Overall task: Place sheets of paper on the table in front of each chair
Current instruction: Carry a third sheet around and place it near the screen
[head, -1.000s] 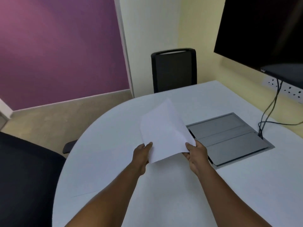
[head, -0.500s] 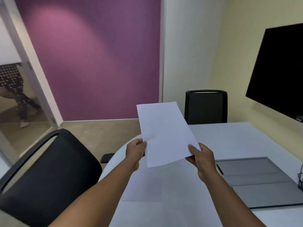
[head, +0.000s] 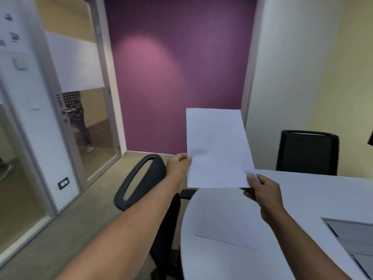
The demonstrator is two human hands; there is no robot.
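The plain white sheet of paper [head: 219, 148] is held upright in the air, above the near curved edge of the white round-ended table [head: 302, 199]. Its back face cannot be seen, and whether it is one sheet or several cannot be told. The left hand [head: 178, 165] pinches the sheet's left edge low down, thumb on the near face; the fingers behind are hidden. The right hand [head: 262, 191] pinches the lower right corner, thumb on top (its fingers are likewise covered by the paper). Both forearms reach forward, bare.

A second white sheet [head: 232, 225] lies flat on the table under the held one, hard to make out against the white top. The near black office chair [head: 145, 180] stands just beside the table's left edge, its seat blocked by the left forearm. A far black mesh-backed chair [head: 307, 152] stands behind the table. The grey recessed panel [head: 351, 237] is cut off at the right border.
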